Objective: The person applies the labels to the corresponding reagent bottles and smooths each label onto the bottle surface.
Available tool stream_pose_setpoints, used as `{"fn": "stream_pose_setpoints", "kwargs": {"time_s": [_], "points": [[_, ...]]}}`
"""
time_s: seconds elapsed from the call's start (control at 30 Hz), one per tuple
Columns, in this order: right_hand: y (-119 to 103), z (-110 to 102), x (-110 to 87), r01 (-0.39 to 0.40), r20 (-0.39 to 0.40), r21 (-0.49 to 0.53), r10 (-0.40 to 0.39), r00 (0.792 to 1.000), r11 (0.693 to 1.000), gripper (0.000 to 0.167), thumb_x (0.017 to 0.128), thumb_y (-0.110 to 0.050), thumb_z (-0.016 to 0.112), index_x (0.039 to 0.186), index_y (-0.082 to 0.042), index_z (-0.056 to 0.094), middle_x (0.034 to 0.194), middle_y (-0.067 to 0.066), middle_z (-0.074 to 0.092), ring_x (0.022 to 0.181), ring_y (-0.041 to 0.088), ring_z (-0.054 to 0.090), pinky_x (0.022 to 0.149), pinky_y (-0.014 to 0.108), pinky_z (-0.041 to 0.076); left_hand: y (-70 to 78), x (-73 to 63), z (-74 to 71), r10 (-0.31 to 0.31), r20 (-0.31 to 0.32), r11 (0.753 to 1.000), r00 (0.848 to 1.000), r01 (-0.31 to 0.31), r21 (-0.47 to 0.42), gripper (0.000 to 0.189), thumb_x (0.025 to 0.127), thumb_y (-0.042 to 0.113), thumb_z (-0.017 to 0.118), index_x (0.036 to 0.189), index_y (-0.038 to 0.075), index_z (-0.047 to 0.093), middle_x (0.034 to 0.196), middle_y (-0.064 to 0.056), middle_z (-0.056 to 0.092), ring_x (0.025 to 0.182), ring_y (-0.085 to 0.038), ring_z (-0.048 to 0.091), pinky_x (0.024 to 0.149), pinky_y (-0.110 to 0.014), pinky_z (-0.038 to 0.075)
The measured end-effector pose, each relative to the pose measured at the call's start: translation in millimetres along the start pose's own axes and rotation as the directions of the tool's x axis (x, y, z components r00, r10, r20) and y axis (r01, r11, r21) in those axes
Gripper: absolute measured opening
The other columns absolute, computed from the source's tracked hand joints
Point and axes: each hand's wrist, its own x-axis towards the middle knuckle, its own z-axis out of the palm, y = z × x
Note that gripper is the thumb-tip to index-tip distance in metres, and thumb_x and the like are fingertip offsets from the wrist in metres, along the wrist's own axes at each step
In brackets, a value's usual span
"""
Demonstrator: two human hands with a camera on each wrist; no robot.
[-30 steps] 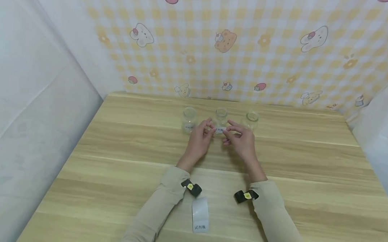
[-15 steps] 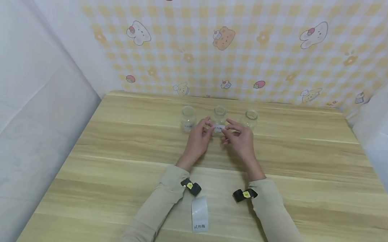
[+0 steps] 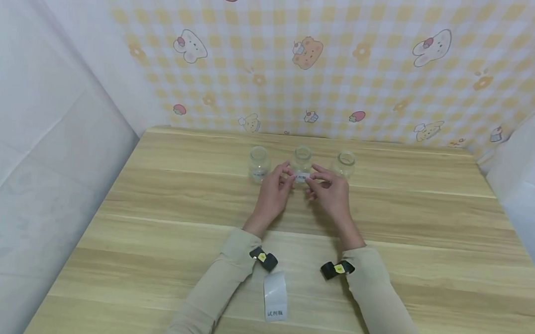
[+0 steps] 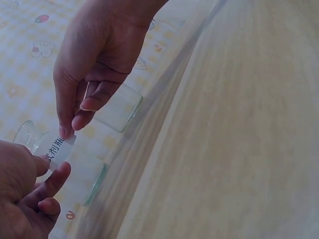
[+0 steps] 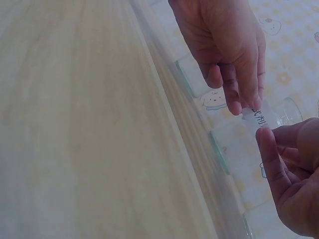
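Note:
A small white label (image 3: 301, 177) with black printed characters spans the front of the middle glass bottle (image 3: 302, 159). My left hand (image 3: 273, 189) pinches its left end between thumb and finger. At the opposite end, the thumb and finger of my right hand (image 3: 333, 194) pinch it too. The left wrist view shows the label (image 4: 59, 148) stretched between both hands' fingertips, overlapping the clear glass. In the right wrist view the label (image 5: 257, 117) is partly covered by the thumbs.
Two more clear glass bottles flank the middle one: the left bottle (image 3: 259, 161) bears a label, and the right bottle (image 3: 346, 164) is partly behind my right hand. A label strip (image 3: 275, 294) lies on the wooden table (image 3: 156, 262) between the forearms. A checked cloth (image 3: 272, 62) hangs behind.
The head view has shifted slightly. Both hands keep nearly the same place at the middle bottle, still pinching the label.

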Motion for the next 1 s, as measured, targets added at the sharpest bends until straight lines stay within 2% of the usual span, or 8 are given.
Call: {"fn": "stream_pose_setpoints", "kwargs": {"time_s": [0.1, 0.33, 0.43, 0.5, 0.63, 0.7, 0.87, 1.0], "points": [[-3, 0, -1.9, 0.007, 0.002, 0.004, -0.007, 1.000, 1.000, 0.015, 0.095, 0.007, 0.069, 0.102, 0.020, 0.069, 0.145, 0.027, 0.056, 0.066, 0.033, 0.073, 0.056, 0.026, 0.059, -0.3, -0.1, 0.4, -0.002, -0.006, 1.000, 1.000, 0.002, -0.002, 0.037, 0.105, 0.007, 0.058, 0.138, -0.008, 0.052, 0.121, -0.018, 0.067, 0.091, -0.030, 0.074, 0.085, -0.034, 0.060], [0, 1, -0.9, 0.012, -0.018, -0.011, -0.012, 1.000, 1.000, 0.014, 0.095, 0.006, 0.069, 0.101, 0.019, 0.070, 0.144, 0.026, 0.057, 0.079, 0.050, 0.072, 0.057, 0.027, 0.059, -0.4, 0.3, 4.0, -0.010, -0.022, 1.000, 1.000, 0.010, 0.006, 0.038, 0.105, 0.007, 0.059, 0.139, -0.008, 0.053, 0.120, -0.016, 0.068, 0.092, -0.028, 0.073, 0.082, -0.031, 0.060], [9, 3, 3.4, 0.012, -0.033, -0.009, -0.012, 0.999, 1.000, 0.014, 0.095, 0.007, 0.069, 0.100, 0.019, 0.070, 0.143, 0.026, 0.058, 0.080, 0.051, 0.071, 0.056, 0.029, 0.059, 0.1, 0.4, 4.2, -0.006, -0.029, 1.000, 1.000, 0.007, 0.018, 0.039, 0.105, 0.007, 0.059, 0.141, -0.009, 0.052, 0.116, -0.015, 0.068, 0.093, -0.027, 0.073, 0.080, -0.030, 0.060], [18, 4, 7.3, 0.011, -0.044, -0.007, -0.011, 0.999, 1.000, 0.013, 0.095, 0.006, 0.070, 0.100, 0.018, 0.071, 0.143, 0.023, 0.059, 0.082, 0.054, 0.070, 0.055, 0.028, 0.059, 0.2, 0.4, 4.3, -0.004, -0.034, 1.000, 0.999, 0.005, 0.024, 0.037, 0.105, 0.007, 0.059, 0.138, -0.008, 0.054, 0.120, -0.015, 0.068, 0.093, -0.027, 0.073, 0.080, -0.030, 0.060], [31, 5, 12.1, 0.028, -0.061, 0.002, -0.028, 0.998, 1.000, 0.014, 0.095, 0.002, 0.073, 0.100, 0.014, 0.073, 0.143, 0.019, 0.061, 0.079, 0.050, 0.071, 0.052, 0.024, 0.057, -0.3, 0.2, 5.0, -0.001, -0.050, 0.999, 0.999, 0.003, 0.042, 0.033, 0.105, 0.008, 0.060, 0.134, -0.007, 0.057, 0.124, -0.018, 0.068, 0.095, -0.027, 0.072, 0.081, -0.031, 0.060], [34, 6, 12.5, 0.040, -0.070, -0.005, -0.040, 0.997, 0.999, 0.014, 0.094, 0.000, 0.074, 0.099, 0.013, 0.074, 0.142, 0.017, 0.062, 0.077, 0.046, 0.072, 0.052, 0.023, 0.056, -0.2, 0.1, 5.6, -0.004, -0.057, 0.999, 0.998, 0.007, 0.053, 0.029, 0.104, 0.008, 0.061, 0.130, -0.006, 0.059, 0.131, -0.018, 0.066, 0.097, -0.027, 0.072, 0.082, -0.031, 0.060], [33, 6, 11.6, 0.063, -0.086, -0.029, -0.066, 0.994, 0.998, 0.012, 0.094, 0.000, 0.075, 0.096, 0.012, 0.075, 0.138, 0.016, 0.065, 0.071, 0.039, 0.074, 0.051, 0.024, 0.056, 1.1, -0.4, 6.3, -0.015, -0.066, 0.998, 0.998, 0.019, 0.059, 0.020, 0.104, 0.009, 0.062, 0.120, -0.004, 0.063, 0.143, -0.019, 0.060, 0.099, -0.028, 0.072, 0.083, -0.033, 0.060], [32, 7, 11.0, 0.069, -0.090, -0.039, -0.072, 0.993, 0.997, 0.011, 0.093, 0.001, 0.074, 0.095, 0.012, 0.075, 0.138, 0.017, 0.065, 0.069, 0.034, 0.074, 0.051, 0.024, 0.057, 1.6, -1.1, 6.5, -0.005, -0.075, 0.998, 0.997, 0.009, 0.056, 0.018, 0.104, 0.008, 0.062, 0.117, -0.004, 0.063, 0.142, -0.020, 0.061, 0.098, -0.029, 0.072, 0.082, -0.035, 0.060]]}}
